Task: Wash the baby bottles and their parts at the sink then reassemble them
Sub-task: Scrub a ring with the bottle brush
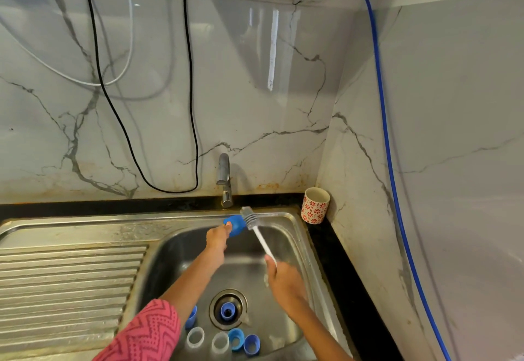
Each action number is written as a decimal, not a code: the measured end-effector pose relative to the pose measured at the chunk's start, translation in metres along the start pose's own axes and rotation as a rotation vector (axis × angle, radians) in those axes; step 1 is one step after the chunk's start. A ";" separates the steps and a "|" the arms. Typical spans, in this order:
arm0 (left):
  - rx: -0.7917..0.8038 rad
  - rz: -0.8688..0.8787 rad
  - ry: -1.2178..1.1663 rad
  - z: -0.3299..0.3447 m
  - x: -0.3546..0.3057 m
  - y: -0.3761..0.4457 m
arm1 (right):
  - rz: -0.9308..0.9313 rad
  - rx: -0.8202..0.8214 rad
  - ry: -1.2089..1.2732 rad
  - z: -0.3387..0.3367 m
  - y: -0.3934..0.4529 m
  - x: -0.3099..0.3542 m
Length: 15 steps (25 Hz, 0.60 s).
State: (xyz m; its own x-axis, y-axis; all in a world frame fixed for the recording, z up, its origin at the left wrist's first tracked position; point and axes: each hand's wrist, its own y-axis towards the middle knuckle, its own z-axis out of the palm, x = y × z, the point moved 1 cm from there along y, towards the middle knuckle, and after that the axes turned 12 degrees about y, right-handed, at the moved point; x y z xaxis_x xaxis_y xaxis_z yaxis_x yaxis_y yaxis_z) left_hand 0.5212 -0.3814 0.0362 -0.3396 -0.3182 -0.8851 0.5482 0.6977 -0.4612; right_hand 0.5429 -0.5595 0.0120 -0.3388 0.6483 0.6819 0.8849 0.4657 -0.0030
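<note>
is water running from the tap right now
No, the tap shows no stream under its spout, though the brush and blue cap sit just below it.

Single head-worn view, high, looking forward and down into the sink [295, 220] toward the corner walls.

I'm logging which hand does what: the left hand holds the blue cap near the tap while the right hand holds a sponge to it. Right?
Not quite. In the head view the right hand holds a bottle brush, not a sponge. The left hand does hold the blue cap near the tap.

Bright, even light, glare on the glossy wall [255, 77], edges bowed, both hands [217, 237] motion-blurred
</note>
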 end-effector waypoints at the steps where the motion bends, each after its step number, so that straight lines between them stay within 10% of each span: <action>1: 0.051 -0.081 -0.092 0.002 -0.001 0.000 | -0.020 0.010 -0.031 0.002 -0.004 0.006; 15: 0.142 -0.235 -0.425 0.013 0.025 -0.001 | 0.098 0.116 -0.009 0.020 -0.028 0.020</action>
State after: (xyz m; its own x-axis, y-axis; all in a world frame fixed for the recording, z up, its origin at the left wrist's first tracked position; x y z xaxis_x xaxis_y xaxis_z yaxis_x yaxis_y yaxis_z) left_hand 0.5222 -0.3987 0.0142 -0.1415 -0.7098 -0.6900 0.6031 0.4909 -0.6287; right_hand 0.5049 -0.5476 0.0113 -0.2560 0.6988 0.6679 0.8710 0.4665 -0.1542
